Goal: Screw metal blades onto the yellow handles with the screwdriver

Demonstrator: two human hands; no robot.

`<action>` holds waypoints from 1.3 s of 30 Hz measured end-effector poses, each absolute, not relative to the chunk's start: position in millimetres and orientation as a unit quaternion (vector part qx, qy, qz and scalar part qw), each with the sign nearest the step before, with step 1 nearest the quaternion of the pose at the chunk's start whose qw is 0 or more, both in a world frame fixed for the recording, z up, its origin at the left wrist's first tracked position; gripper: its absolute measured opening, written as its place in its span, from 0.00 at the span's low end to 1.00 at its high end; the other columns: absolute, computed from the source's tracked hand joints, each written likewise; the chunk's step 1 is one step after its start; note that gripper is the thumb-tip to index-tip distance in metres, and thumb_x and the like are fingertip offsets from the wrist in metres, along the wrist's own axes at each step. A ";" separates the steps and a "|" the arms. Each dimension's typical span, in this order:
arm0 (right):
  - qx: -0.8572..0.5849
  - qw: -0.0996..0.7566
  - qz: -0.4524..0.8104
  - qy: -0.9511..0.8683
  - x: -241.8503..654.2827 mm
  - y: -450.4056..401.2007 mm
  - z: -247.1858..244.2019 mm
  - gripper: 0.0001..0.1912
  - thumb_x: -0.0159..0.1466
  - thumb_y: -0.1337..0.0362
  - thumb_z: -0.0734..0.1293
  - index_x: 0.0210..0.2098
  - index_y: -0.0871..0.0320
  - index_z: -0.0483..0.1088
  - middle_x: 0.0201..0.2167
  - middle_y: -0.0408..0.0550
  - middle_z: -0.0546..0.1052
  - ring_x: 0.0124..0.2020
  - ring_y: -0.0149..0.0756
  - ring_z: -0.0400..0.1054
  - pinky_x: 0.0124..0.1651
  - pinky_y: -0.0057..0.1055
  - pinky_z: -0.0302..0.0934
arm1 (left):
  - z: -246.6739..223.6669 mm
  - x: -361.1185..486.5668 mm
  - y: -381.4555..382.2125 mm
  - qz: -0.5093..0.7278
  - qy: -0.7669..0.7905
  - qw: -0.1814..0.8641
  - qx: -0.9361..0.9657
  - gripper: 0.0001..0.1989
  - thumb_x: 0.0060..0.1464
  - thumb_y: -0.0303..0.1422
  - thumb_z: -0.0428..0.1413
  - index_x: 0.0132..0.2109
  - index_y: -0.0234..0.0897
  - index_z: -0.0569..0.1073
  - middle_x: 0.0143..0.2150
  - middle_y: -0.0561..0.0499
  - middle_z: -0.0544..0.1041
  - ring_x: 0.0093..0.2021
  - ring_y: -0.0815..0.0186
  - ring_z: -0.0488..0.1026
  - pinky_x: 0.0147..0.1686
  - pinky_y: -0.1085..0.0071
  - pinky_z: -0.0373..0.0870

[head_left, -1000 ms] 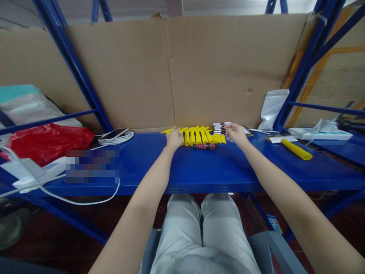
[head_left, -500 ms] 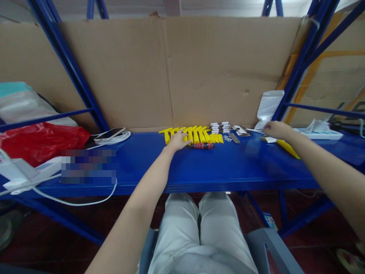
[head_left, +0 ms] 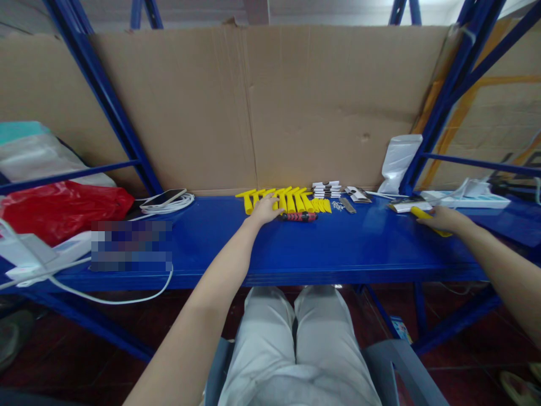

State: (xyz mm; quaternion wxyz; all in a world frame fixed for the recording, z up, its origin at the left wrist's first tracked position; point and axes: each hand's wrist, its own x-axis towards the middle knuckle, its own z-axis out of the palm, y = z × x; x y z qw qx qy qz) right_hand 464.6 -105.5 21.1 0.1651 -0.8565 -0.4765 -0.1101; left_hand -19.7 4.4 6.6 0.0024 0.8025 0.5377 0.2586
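Observation:
My left hand (head_left: 267, 209) rests, fingers stretched, on a row of yellow T-shaped plastic handles (head_left: 290, 201) near the back of the blue table. Just right of its fingertips lies a red and black screwdriver (head_left: 299, 216). My right hand (head_left: 446, 219) is closed over a yellow plastic handle (head_left: 418, 212) on the right of the table, hiding its middle. Beside that handle is a flat silvery-white package (head_left: 406, 205). Small yellow pieces (head_left: 322, 205), tiny silvery screws (head_left: 337, 205) and a grey metal strip (head_left: 347, 205) lie between the hands.
Stacked white and dark packs (head_left: 326, 189) stand against the cardboard panel (head_left: 321, 107). A white plastic bag (head_left: 400, 160) leans by the right blue post. A white power strip (head_left: 477, 199) sits far right. On the left are a red bag (head_left: 71, 208) and coiled white cable (head_left: 177, 203).
My right hand has moved right and toward me, from beside the white bag onto the yellow handle. The silvery-white package is now more exposed. My left hand has stayed in place.

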 end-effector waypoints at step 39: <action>-0.512 0.501 0.007 -0.698 218.2 -44.0 21.4 0.26 0.55 0.60 0.68 0.53 0.56 0.65 0.36 0.49 0.76 0.36 0.41 0.71 0.40 0.34 0.62 | 18.7 27.0 -11.8 0.563 0.320 0.296 0.702 0.17 0.59 0.38 0.57 0.51 0.33 0.71 0.49 0.38 0.80 0.55 0.57 0.75 0.59 0.58 0.67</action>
